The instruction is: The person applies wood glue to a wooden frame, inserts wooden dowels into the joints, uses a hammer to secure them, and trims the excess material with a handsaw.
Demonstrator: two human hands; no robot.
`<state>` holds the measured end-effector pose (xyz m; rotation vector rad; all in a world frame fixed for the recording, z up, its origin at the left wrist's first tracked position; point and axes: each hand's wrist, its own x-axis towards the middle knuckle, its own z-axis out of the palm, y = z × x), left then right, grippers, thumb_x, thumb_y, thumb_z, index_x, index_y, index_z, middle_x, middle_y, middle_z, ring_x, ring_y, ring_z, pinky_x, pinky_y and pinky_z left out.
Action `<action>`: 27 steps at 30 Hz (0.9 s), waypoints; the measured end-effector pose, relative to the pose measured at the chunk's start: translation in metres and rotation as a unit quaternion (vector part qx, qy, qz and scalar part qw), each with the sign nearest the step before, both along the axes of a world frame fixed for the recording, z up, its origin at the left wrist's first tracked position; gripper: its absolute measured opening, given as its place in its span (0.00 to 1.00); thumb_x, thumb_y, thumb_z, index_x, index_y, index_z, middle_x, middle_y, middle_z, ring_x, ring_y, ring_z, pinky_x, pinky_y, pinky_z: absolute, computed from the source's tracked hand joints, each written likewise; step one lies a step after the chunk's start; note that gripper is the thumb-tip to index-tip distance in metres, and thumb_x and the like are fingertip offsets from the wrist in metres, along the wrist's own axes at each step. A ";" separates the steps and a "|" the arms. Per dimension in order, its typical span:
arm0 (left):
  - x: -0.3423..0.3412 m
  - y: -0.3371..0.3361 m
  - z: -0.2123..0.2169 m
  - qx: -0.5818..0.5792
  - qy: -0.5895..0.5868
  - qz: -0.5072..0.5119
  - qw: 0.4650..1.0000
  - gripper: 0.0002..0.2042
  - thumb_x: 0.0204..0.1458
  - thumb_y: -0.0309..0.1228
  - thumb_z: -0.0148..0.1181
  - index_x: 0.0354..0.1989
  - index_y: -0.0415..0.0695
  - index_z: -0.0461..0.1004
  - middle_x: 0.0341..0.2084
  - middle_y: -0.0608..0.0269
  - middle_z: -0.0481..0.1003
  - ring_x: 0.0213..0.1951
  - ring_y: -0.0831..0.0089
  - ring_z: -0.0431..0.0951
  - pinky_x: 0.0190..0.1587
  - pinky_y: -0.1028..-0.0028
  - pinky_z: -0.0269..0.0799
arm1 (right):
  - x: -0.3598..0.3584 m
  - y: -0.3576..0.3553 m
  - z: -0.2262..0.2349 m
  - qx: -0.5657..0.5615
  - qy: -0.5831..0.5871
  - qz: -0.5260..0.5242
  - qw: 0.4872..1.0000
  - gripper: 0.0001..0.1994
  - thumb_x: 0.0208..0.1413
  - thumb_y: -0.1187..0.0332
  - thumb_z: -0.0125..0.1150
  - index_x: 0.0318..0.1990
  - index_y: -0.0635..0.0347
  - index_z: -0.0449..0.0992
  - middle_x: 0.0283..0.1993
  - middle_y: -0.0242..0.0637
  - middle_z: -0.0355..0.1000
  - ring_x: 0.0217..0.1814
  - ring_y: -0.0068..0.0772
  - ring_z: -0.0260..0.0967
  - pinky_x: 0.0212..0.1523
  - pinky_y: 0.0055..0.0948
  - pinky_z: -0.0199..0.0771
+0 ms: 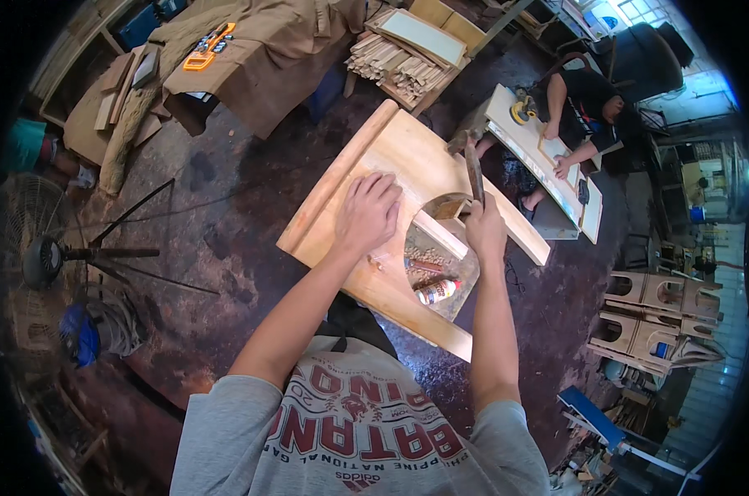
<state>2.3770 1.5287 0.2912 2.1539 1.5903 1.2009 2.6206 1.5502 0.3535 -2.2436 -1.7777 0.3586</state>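
In front of me is a pale wooden furniture piece (403, 153) with a curved cut-out and a thick rail (341, 178) along its left edge. My left hand (369, 213) lies on its flat face, fingers stretched out and holding nothing. My right hand (485, 231) is closed around the handle of a hammer (474, 169), whose head is up over the far right part of the wood. Beside that hand a narrow wooden strip (441, 235) crosses the cut-out. Through the opening show a white bottle with a red cap (437, 291) and a red-handled tool (424, 265).
A co-worker (585, 116) handles a wooden frame at a pale bench (523, 153) on the far right. A standing fan (44, 258) is at the left. Stacked wood strips (403, 64) and a brown-covered table (267, 70) stand farther back. Arched wooden pieces (660, 318) sit at the right.
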 end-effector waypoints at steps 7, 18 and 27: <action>-0.006 0.000 -0.001 -0.004 0.003 0.006 1.000 0.11 0.57 0.30 0.61 0.46 0.42 0.81 0.57 0.56 0.78 0.63 0.55 0.72 0.68 0.55 0.63 | -0.023 -0.009 0.014 0.088 0.083 -0.049 0.991 0.19 0.70 0.60 0.48 0.63 0.55 0.71 0.43 0.64 0.79 0.51 0.72 0.75 0.53 0.63 0.71; -0.002 -0.002 0.000 0.000 0.006 0.001 1.000 0.11 0.56 0.29 0.61 0.46 0.42 0.81 0.56 0.55 0.78 0.62 0.55 0.73 0.68 0.55 0.63 | -0.008 -0.002 0.013 -0.007 -0.005 0.011 1.000 0.20 0.69 0.59 0.51 0.64 0.53 0.71 0.45 0.64 0.79 0.51 0.71 0.76 0.53 0.62 0.73; -0.004 -0.003 -0.004 0.026 0.001 0.007 1.000 0.12 0.53 0.27 0.61 0.45 0.42 0.81 0.55 0.56 0.78 0.61 0.56 0.73 0.67 0.56 0.64 | -0.012 -0.017 0.016 0.014 0.010 -0.042 0.999 0.19 0.70 0.57 0.50 0.63 0.51 0.72 0.46 0.63 0.79 0.52 0.71 0.75 0.51 0.61 0.72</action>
